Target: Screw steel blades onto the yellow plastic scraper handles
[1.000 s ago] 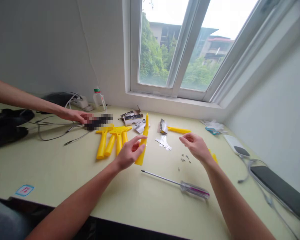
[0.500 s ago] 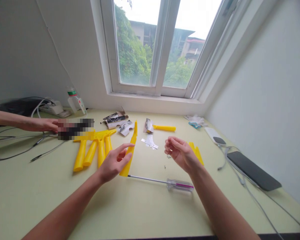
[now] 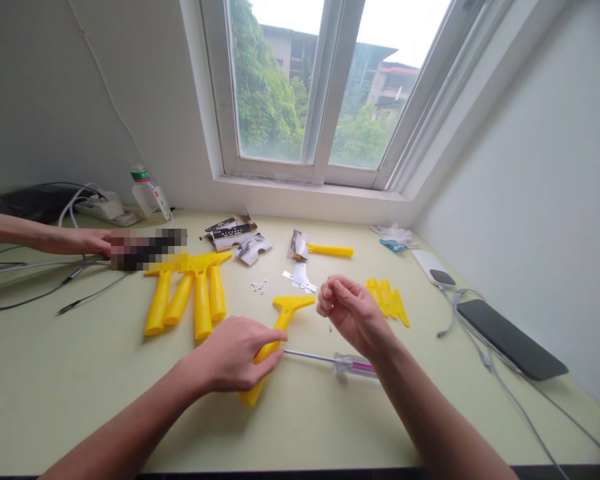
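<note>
My left hand (image 3: 237, 357) grips a yellow plastic scraper handle (image 3: 283, 321) between thumb and fingers. Its T-shaped head faces the window and its butt end sticks out below my palm. My right hand (image 3: 353, 313) hovers to the right of the head, fingertips pinched together; whatever they hold is hidden. Beneath both hands lies a screwdriver (image 3: 310, 357) with a clear and purple handle. A small screw (image 3: 331, 329) rests near my right hand. Several small nuts (image 3: 259, 287) are scattered beyond the scraper head, beside metal blades (image 3: 300, 277).
Several yellow scraper handles (image 3: 203, 300) lie at left, smaller yellow pieces (image 3: 387, 299) at right. A packaged scraper (image 3: 330, 250), torn packaging (image 3: 230, 233) and a glove (image 3: 395, 237) lie farther back. Another person's hand (image 3: 93, 241) holds a blurred dark object. Right: power bank (image 3: 510, 337), cables.
My left hand has lowered the scraper handle toward me and turned it, so its T-shaped head now shows flat. My right hand has shifted slightly left, still pinched.
</note>
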Motion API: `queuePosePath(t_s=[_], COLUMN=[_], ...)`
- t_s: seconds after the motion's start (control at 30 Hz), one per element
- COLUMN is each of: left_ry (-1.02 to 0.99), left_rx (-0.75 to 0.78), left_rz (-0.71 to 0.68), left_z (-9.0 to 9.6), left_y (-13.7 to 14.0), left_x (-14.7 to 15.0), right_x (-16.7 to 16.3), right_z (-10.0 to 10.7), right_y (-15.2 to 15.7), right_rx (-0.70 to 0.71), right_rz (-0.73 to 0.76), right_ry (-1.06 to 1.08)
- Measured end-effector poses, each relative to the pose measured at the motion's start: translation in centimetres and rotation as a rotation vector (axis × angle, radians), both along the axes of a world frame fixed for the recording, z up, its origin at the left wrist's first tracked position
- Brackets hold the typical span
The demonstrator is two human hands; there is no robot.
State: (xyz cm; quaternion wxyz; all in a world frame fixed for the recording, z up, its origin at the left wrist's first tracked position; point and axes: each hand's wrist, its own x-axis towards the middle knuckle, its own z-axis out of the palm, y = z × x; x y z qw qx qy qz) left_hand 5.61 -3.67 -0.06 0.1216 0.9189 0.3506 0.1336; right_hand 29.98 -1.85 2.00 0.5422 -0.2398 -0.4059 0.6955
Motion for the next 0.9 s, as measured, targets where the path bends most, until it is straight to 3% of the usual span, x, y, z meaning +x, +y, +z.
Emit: queuePosePath(t_s=[0.13, 0.3, 0.43, 0.63, 0.9], left_ry=[-0.114, -0.692, -0.951, -1.124, -1.169], left_rx=[0.038, 0.079, 0.047, 0.116, 0.258], left_rz=[0.007, 0.072, 0.066, 0.088, 0.030], left_z=[0.0, 1.1, 2.4, 2.1, 1.7], left_y=[0.1, -0.2, -1.2, -2.0, -1.9], left_x=[0.4, 2.2, 3.6, 4.4, 4.1], right_x=[-1.0, -2.6, -3.8, -4.8, -5.4], right_z=[0.0, 0.0, -0.3, -0.8, -0.9], right_y=[-0.8, -1.8, -2.9, -3.8, -4.4], right_rx=[0.028, 0.044, -0.004, -0.068, -0.098], right_rz=[0.063, 0.143, 0.187, 0.199, 0.241], right_ry=[0.026, 0.061, 0.077, 0.099, 0.167])
